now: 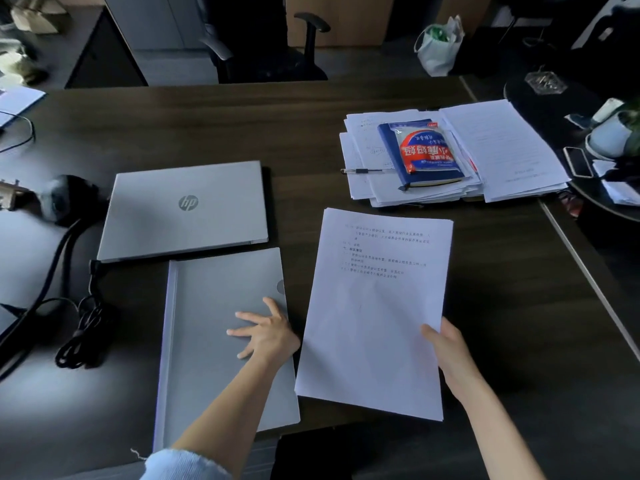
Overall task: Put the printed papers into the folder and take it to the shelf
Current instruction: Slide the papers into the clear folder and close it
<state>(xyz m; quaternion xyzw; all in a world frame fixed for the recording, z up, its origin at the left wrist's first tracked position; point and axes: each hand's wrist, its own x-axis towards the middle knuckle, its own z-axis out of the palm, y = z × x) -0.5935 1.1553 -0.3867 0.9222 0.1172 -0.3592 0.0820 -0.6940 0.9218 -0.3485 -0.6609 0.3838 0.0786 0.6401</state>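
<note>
Grey and translucent, the folder lies flat on the dark desk, just in front of the closed laptop, its spine along the left edge and its open edge, with a small thumb notch, facing right. Its long axis runs away from the person, tilted slightly so the far end leans right. The left hand rests spread and open on the cover near that open edge, fingers flat, holding nothing.

The printed papers sit just beside the folder on its right, a thin white stack with the printed lines at the far end, long axis also running away from the person and leaning a little to the right. The right hand is closed on the stack's right edge near the lower corner, thumb on top.

The stack looks light and floppy; held by one edge it would likely sag and fan, so a grip at mid-edge with support beneath should keep the sheets square. The folder cover seems thin, smooth and slippery plastic; the notch is probably the place to lift it, while the papers slide in from the right, left long edge first towards the spine.

A separate pile of papers with a blue book on top lies well apart at the far right.
</note>
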